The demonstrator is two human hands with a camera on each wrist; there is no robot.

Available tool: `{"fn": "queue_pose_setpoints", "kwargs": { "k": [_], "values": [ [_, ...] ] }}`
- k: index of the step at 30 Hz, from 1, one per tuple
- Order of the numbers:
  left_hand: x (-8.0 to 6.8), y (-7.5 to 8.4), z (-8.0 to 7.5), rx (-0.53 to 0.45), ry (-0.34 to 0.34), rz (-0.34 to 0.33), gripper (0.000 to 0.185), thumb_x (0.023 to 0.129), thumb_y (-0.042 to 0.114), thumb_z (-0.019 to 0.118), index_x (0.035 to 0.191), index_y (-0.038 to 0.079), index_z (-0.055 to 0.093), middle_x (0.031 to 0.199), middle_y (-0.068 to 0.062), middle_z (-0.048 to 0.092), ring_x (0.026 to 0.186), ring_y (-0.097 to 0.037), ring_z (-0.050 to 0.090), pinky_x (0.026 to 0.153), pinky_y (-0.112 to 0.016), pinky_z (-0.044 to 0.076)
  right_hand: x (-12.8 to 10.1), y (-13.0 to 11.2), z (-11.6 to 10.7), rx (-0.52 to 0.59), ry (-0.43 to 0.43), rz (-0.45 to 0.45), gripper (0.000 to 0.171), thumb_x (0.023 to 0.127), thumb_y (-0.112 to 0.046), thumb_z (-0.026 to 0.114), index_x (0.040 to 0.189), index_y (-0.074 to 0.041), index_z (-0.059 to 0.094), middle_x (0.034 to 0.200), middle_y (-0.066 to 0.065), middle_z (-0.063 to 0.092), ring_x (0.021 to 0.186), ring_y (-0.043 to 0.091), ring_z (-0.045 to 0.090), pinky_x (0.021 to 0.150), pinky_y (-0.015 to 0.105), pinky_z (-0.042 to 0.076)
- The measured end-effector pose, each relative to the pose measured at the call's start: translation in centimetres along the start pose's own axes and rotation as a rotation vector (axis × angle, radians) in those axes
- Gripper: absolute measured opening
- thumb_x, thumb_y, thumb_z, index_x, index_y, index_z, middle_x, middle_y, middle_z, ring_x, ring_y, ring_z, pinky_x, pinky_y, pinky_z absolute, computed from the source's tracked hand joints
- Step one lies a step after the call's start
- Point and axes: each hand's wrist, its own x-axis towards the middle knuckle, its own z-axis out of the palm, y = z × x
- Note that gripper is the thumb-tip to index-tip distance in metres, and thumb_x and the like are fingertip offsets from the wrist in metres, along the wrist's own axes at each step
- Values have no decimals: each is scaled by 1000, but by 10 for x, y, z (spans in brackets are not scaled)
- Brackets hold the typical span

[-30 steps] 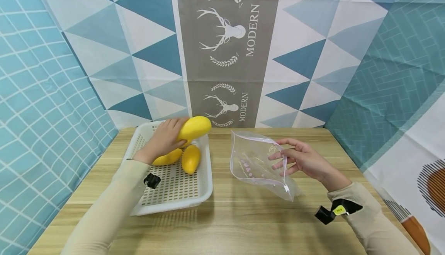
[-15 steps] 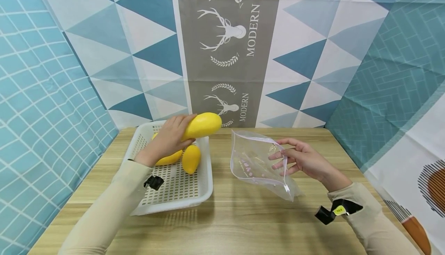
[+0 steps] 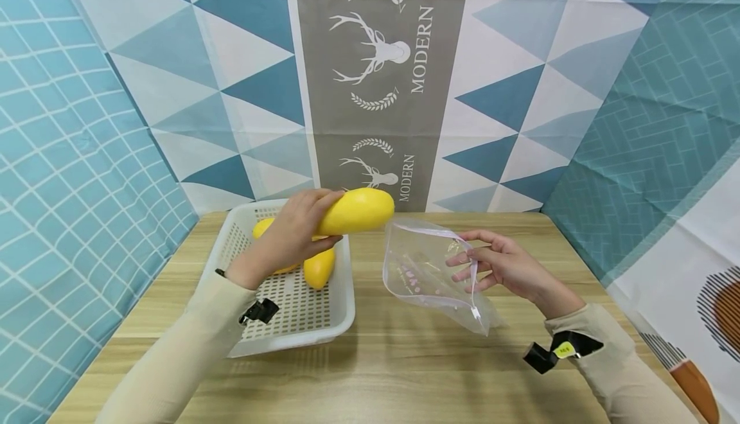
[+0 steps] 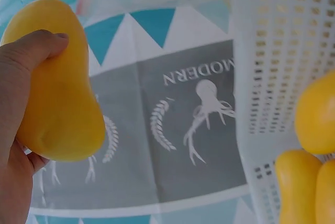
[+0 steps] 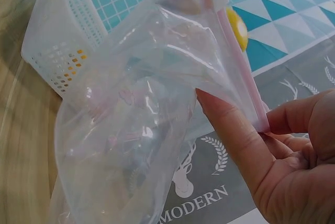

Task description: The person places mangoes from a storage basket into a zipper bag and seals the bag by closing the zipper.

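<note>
My left fingers [image 3: 324, 199] grasp a yellow mango [image 3: 361, 211], its blunt end jutting beyond them toward the clear bag [image 3: 419, 263], which my right fingers [image 5: 293, 116] pinch by the edge. A loosened hold could let that smooth skin slip; a bump might collapse the limp mouth. Below my left fingers, other mangoes [image 3: 319, 271] lie in the white basket [image 3: 345, 295] on the worktop [image 3: 405, 372].
</note>
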Motion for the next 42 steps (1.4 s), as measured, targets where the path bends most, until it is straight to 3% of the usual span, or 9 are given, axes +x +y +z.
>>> {"fn": "queue_pose_setpoints", "kwargs": {
  "k": [5,9,14,18,26,33,37,42],
  "values": [
    [6,11,-1,15,49,117,82,74,13,87,141,3,41,128,-18,52,110,-36,53,94,-51,44,0,0,0,-15,16,11,28,104,-5,46,130,-13,54,110,9,73,91,25,73,69,41,58],
    [12,22,-1,40,57,207,81,72,15,88,138,2,44,124,-16,54,106,-35,55,90,-49,46,1,-1,0,-23,17,15,28,104,-6,46,128,-16,55,109,9,73,91,25,73,68,40,58],
    [18,35,-1,78,35,259,79,72,20,88,138,6,48,121,-15,56,100,-33,55,89,-46,47,1,-1,0,-30,16,16,29,104,-5,45,126,-20,58,109,8,73,91,25,73,68,40,58],
    [23,43,-2,102,-5,282,79,69,22,90,137,11,51,119,-13,58,96,-31,54,86,-44,47,1,-1,0,-35,22,19,30,104,-5,45,126,-21,58,109,8,73,90,25,73,68,41,58],
    [31,56,-2,111,-136,307,75,65,19,88,134,17,58,122,-11,59,105,-27,55,81,-41,48,2,0,1,-20,15,34,28,104,-7,47,131,-13,54,110,10,72,91,26,73,68,39,59],
    [37,68,5,127,-221,300,73,67,23,87,134,19,59,111,-8,58,103,-25,54,86,-39,48,5,0,6,-9,-12,38,29,104,-7,46,132,-11,53,111,12,72,92,27,73,68,39,59],
    [40,73,12,142,-229,287,71,67,25,86,133,18,59,106,-6,57,97,-23,53,82,-35,48,6,1,8,-7,-22,44,29,104,-7,46,132,-9,51,111,12,72,92,26,73,69,38,58],
    [41,79,16,181,-301,252,71,68,29,85,133,20,58,102,-4,55,92,-21,52,78,-32,47,8,1,10,-15,-21,37,29,104,-6,46,132,-7,51,110,12,72,91,26,73,68,37,59]
  ]
}}
